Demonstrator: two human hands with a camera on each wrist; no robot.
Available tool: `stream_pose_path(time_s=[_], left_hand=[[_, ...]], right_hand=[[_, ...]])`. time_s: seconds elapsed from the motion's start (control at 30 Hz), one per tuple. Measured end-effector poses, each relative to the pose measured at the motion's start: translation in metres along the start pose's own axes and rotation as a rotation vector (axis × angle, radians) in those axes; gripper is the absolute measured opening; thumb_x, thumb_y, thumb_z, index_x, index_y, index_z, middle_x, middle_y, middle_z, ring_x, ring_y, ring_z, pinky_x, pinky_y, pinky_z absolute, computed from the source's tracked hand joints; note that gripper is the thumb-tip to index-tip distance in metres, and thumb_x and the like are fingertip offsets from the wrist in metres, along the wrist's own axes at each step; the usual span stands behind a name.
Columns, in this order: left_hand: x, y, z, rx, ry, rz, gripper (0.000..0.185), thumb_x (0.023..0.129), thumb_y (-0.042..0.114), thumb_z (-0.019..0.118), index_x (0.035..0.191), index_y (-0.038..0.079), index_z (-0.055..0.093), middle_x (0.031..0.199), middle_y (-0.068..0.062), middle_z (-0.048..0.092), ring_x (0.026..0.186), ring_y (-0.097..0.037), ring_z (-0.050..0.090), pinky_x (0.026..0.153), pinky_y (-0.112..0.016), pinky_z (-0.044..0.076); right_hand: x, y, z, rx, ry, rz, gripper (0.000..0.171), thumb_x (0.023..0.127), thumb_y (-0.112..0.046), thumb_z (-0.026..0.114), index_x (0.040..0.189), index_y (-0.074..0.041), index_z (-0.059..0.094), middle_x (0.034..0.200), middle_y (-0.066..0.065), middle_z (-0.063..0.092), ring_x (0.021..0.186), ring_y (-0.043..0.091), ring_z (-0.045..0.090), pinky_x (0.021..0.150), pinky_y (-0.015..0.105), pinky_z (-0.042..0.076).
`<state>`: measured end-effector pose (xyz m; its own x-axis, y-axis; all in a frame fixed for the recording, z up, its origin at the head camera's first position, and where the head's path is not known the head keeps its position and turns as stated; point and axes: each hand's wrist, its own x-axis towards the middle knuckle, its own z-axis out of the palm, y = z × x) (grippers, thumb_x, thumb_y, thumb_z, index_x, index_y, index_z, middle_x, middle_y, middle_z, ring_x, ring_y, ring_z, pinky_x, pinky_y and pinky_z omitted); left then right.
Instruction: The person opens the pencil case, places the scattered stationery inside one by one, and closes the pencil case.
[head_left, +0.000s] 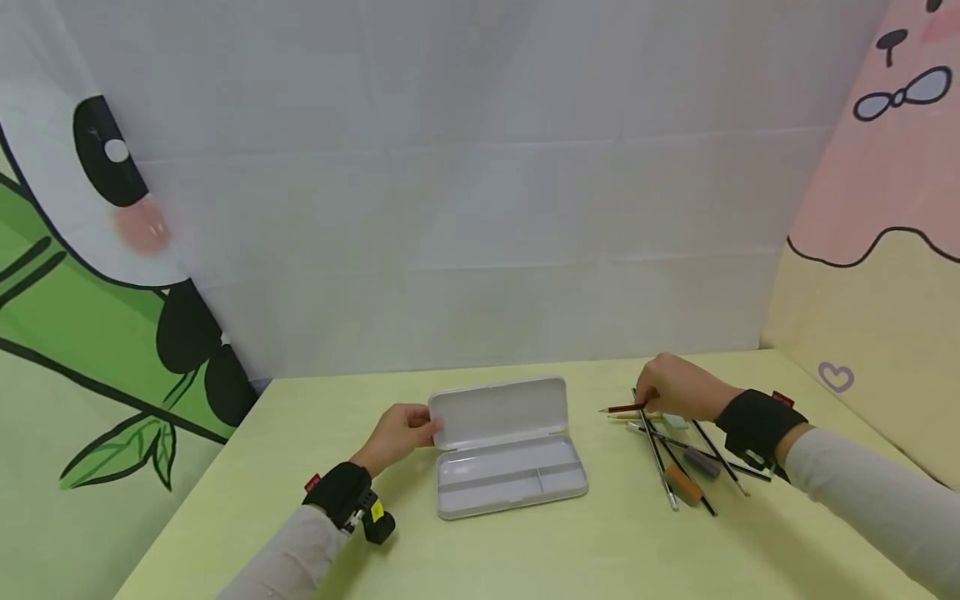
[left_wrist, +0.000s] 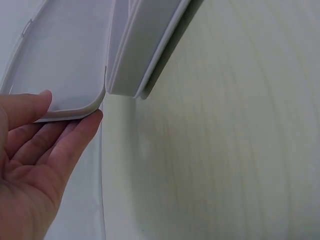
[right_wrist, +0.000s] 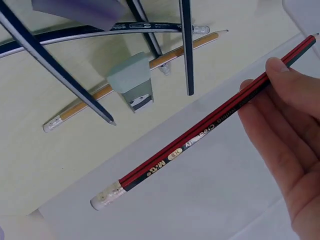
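Observation:
A white pencil case (head_left: 510, 473) lies open on the yellow-green table (head_left: 540, 550), its lid (head_left: 498, 411) standing up at the back. My left hand (head_left: 401, 433) pinches the lid's left corner (left_wrist: 85, 107) between thumb and fingers. My right hand (head_left: 678, 387) holds a red-and-black striped pencil (head_left: 624, 408) (right_wrist: 210, 125) just above a loose pile of pens and pencils (head_left: 675, 454). Under the hand lie an orange pencil (right_wrist: 135, 75) and a pale green eraser (right_wrist: 131, 80).
The pile right of the case also holds a brown eraser (head_left: 682, 483) and a grey one (head_left: 702, 461). A white cloth backdrop (head_left: 480, 208) rises behind the table, with a panda print (head_left: 105, 250) at the left and a pink-and-yellow print (head_left: 877, 208) at the right.

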<state>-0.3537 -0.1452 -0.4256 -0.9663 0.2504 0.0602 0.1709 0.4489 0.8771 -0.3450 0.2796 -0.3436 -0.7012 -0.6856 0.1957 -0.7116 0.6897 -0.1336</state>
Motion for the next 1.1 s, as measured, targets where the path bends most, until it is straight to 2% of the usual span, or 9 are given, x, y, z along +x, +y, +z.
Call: stream_pose_path(time_s=[0.33, 0.6, 1.1], left_hand=[[0.003, -0.006, 0.002, -0.003, 0.016, 0.000, 0.032, 0.093, 0.009, 0.062, 0.116, -0.012, 0.062, 0.108, -0.027, 0.069, 0.089, -0.028, 0.073, 0.079, -0.035, 0.062], [0.001, -0.004, 0.002, 0.000, 0.018, 0.008, 0.032, 0.093, 0.010, 0.062, 0.117, -0.012, 0.062, 0.109, -0.027, 0.069, 0.090, -0.029, 0.073, 0.080, -0.037, 0.062], [0.003, -0.003, 0.003, 0.010, 0.036, -0.026, 0.031, 0.093, 0.009, 0.062, 0.117, -0.010, 0.063, 0.110, -0.026, 0.069, 0.089, -0.027, 0.073, 0.080, -0.036, 0.062]], right_hand=[[0.027, -0.020, 0.003, -0.039, -0.085, 0.008, 0.012, 0.073, 0.002, 0.078, 0.076, -0.010, 0.076, 0.071, -0.001, 0.071, 0.062, 0.004, 0.058, 0.057, 0.017, 0.052], [0.048, -0.035, 0.008, 0.002, -0.093, -0.031, 0.012, 0.073, 0.001, 0.079, 0.076, -0.010, 0.076, 0.071, 0.000, 0.072, 0.061, 0.003, 0.059, 0.057, 0.015, 0.053], [0.081, -0.065, 0.014, 0.029, -0.102, -0.082, 0.010, 0.070, -0.001, 0.083, 0.075, -0.007, 0.076, 0.069, 0.001, 0.071, 0.059, 0.002, 0.054, 0.056, 0.013, 0.049]])
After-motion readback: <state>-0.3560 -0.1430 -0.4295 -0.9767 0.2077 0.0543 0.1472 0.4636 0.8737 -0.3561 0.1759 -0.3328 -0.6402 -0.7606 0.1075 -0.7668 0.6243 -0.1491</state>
